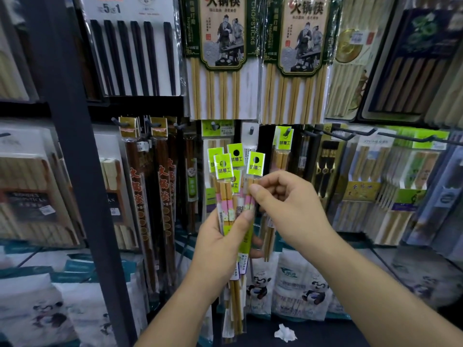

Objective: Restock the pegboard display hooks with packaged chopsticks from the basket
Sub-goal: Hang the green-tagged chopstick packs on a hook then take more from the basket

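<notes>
Mid-frame, my left hand (220,246) curled round a fan of clear chopstick packets with lime-green header cards (223,170), my right hand (285,206) pinching the rightmost packet (256,164), apparently thumb-and-forefinger, below a grey peg hook (251,130).

Your pegboard (266,151) carries hot-pot chopstick packs (221,58) along its top edge, with black chopsticks (132,56) toward the top left corner. At mid-height, a green-headed pack (284,146) hangs on a hook (288,132). Crumpled paper (285,333) lies on the dark base (325,331).
</notes>
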A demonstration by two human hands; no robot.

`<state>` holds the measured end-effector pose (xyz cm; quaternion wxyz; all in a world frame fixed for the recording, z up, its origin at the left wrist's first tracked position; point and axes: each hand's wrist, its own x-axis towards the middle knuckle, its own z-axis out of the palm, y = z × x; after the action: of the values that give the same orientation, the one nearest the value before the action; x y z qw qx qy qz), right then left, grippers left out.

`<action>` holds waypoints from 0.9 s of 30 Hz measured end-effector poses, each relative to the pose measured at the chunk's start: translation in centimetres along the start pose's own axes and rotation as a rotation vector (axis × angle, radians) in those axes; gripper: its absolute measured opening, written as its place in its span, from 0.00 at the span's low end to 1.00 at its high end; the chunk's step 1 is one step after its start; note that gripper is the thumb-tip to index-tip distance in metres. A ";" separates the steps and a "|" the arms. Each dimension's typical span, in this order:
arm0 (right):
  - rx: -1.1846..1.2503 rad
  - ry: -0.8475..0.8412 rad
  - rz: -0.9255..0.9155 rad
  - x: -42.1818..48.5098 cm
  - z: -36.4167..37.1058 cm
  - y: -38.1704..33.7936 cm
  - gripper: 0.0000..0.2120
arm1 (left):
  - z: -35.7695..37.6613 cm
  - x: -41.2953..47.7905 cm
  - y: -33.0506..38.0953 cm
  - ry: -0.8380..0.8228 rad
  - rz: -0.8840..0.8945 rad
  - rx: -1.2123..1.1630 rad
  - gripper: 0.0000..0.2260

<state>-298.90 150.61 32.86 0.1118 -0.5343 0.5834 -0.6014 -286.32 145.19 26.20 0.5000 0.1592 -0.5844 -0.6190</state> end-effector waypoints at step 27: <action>0.085 0.296 0.032 3.5 -2.7 -0.6 0.05 | -0.2 0.1 0.2 0.064 -0.041 0.117 0.15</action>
<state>-302.08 149.73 35.85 0.0566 -0.4254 0.5759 -0.6958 -286.10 145.03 26.38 0.4955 0.2200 -0.6000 -0.5883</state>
